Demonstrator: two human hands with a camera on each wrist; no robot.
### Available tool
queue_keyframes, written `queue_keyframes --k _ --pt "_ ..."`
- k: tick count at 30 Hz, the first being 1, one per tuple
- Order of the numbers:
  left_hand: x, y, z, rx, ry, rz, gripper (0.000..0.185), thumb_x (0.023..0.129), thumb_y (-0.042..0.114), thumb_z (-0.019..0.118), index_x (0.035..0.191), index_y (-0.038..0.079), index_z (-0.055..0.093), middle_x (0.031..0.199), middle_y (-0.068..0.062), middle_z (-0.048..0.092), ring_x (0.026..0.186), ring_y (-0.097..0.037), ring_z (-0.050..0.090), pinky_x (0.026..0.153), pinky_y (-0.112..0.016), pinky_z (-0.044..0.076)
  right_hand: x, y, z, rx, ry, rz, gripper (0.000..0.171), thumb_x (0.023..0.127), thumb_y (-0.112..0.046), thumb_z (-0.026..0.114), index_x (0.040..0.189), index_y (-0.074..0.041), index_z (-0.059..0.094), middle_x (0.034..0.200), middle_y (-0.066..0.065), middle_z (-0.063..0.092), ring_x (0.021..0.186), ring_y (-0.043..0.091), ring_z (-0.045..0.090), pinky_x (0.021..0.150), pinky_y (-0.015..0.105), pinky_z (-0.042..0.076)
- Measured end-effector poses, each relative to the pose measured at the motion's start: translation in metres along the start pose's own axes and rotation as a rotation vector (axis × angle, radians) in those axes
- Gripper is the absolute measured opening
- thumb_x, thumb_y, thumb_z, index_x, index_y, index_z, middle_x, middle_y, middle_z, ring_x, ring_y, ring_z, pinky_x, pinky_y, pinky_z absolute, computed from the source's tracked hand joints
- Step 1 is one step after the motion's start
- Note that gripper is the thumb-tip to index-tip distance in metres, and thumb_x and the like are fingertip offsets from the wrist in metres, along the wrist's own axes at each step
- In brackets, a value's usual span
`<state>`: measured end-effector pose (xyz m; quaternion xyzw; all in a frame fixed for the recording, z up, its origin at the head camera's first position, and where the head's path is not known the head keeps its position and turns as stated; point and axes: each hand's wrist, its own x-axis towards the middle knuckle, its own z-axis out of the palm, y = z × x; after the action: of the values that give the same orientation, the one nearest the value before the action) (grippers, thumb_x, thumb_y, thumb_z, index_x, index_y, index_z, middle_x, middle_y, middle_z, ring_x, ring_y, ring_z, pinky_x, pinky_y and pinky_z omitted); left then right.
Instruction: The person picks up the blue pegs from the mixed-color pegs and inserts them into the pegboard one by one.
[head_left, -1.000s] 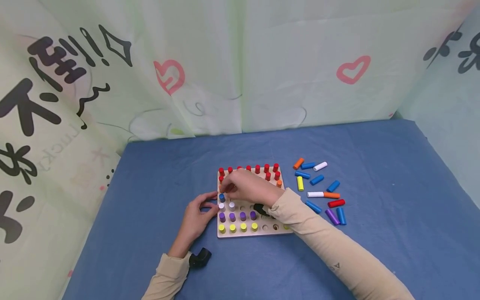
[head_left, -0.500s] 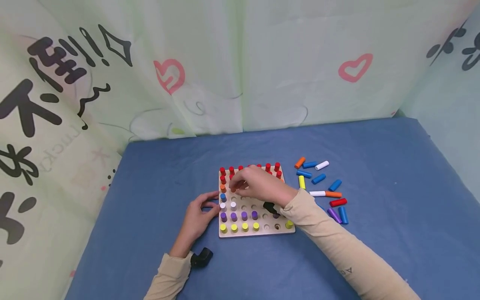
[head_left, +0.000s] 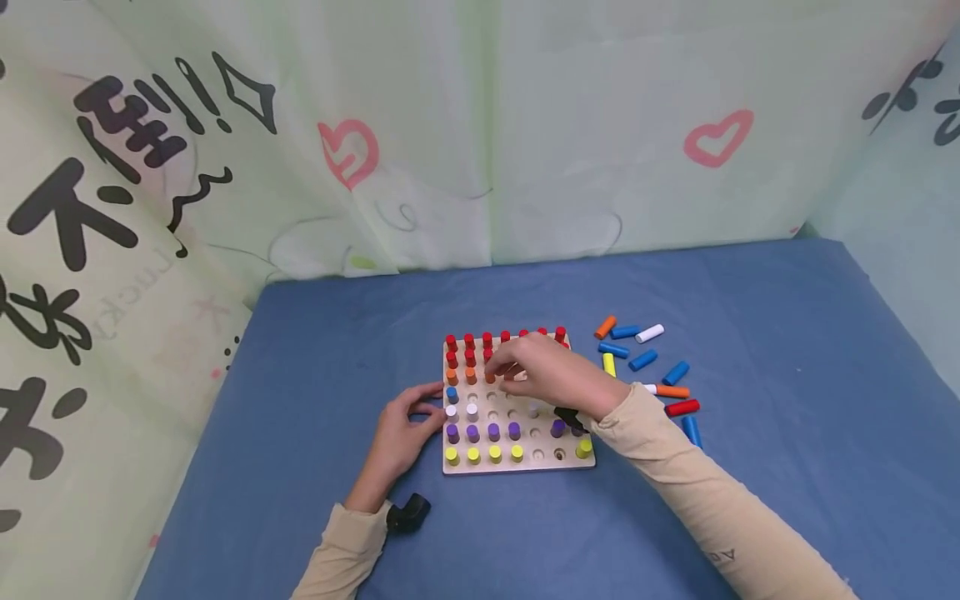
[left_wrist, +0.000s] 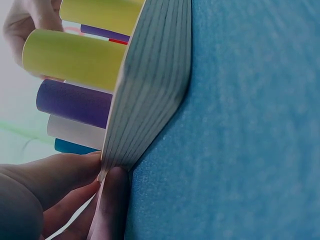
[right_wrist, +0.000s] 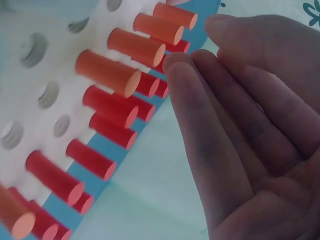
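Right hand [head_left: 551, 375] is hovering over the pegboard [head_left: 517, 462] mid-table, fingers [right_wrist: 200, 115] straight and together, holding nothing, tips just beside the orange pegs [head_left: 471, 376]; left hand [head_left: 401, 429] is pinching the pegboard's left edge, fingers [left_wrist: 70, 170] clamping it; loose pegs [head_left: 645, 360] are lying right of the pegboard on the blue table [head_left: 750, 333].
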<state>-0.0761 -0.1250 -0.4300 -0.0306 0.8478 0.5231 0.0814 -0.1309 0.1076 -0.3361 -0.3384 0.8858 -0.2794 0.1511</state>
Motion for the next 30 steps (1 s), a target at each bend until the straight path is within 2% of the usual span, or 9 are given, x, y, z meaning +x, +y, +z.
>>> queue_keyframes --k 5,13,19,23,30 --pt "-0.001 -0.001 0.000 -0.010 -0.001 0.007 0.041 0.092 0.008 0.070 0.132 0.008 0.063 0.126 -0.011 0.064 0.096 -0.020 0.066 0.076 -0.028 0.057 -0.009 0.006 -0.003 0.005 0.002 0.027 0.025 0.087 -0.004 0.074 0.112 -0.003 0.073 0.105 0.010 0.073 0.097 0.021 0.071 0.087 0.037 0.057" --pt "-0.001 0.000 0.001 0.010 0.006 -0.005 0.042 0.092 0.009 0.070 0.132 0.010 0.062 0.126 -0.008 0.064 0.095 -0.018 0.065 0.075 -0.026 0.057 -0.024 0.016 -0.006 -0.021 0.047 0.055 0.025 0.087 -0.008 0.075 0.113 -0.005 0.073 0.106 0.007 0.073 0.093 0.018 0.069 0.081 0.037 0.057" --pt "0.000 -0.001 0.003 0.012 0.006 0.001 0.042 0.092 0.009 0.070 0.133 0.010 0.062 0.126 -0.008 0.064 0.097 -0.018 0.066 0.077 -0.028 0.058 -0.037 0.023 -0.010 0.019 0.092 0.069 0.027 0.086 -0.006 0.075 0.113 -0.001 0.072 0.109 0.012 0.072 0.095 0.022 0.070 0.083 0.038 0.057" --pt "0.000 -0.001 0.003 0.015 0.011 0.003 0.042 0.091 0.009 0.070 0.133 0.010 0.062 0.126 -0.008 0.064 0.096 -0.018 0.066 0.077 -0.029 0.058 -0.043 0.026 -0.011 0.018 0.086 0.093 0.027 0.087 -0.005 0.074 0.114 0.000 0.071 0.111 0.013 0.072 0.094 0.022 0.070 0.083 0.040 0.057" --pt "-0.001 -0.002 0.004 0.019 0.017 0.019 0.042 0.091 0.008 0.070 0.132 0.009 0.062 0.125 -0.008 0.065 0.096 -0.019 0.068 0.077 -0.031 0.058 -0.052 0.033 -0.011 0.007 0.109 0.106 0.025 0.087 -0.005 0.073 0.111 0.000 0.071 0.106 0.012 0.072 0.090 0.020 0.070 0.081 0.042 0.057"
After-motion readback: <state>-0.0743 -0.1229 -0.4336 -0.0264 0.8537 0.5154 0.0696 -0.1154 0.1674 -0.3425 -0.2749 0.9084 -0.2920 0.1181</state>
